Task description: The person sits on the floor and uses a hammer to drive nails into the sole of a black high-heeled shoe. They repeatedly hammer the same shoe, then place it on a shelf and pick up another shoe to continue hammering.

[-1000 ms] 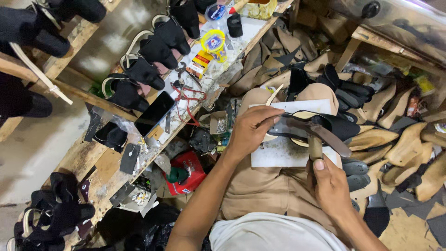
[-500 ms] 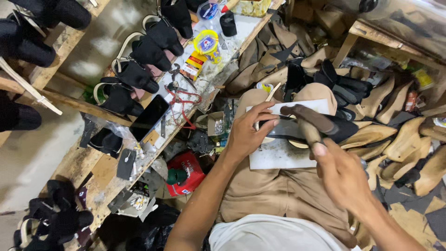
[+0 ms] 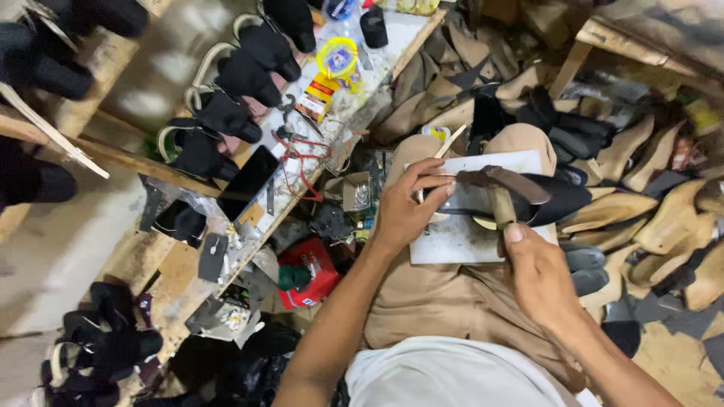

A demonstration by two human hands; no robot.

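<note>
Long bench (image 3: 354,113) sat far left of fingers, black shoe parts on it. White board (image 3: 483,237) lay on lap under black shoe (image 3: 543,197). Left hand (image 3: 403,207) fingers pressed shoe's end. Right hand (image 3: 539,275) fingers wrapped tight round hammer (image 3: 501,192) handle, head on shoe.

Black shoe upper (image 3: 550,197) flat under hammer (image 3: 501,188).
</note>
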